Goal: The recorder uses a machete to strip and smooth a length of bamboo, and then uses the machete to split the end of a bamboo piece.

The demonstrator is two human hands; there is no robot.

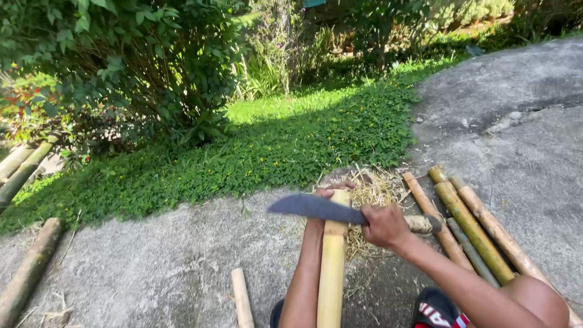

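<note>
Yellow bamboo pole (332, 267) stands upright because your left hand (334, 189), fingers curled over its top, steadies it while your right hand (384, 226), fingers closed around the handle, lays the machete (316, 208) across it.

The left arm reaches straight forward, forearm nearly vertical in the view, and the left hand (333, 189) curls its fingers (340, 184) over its far end. The right arm angles in from the lower right, wrist bent, and the right hand (384, 226) is clenched in a tight fist.
</note>
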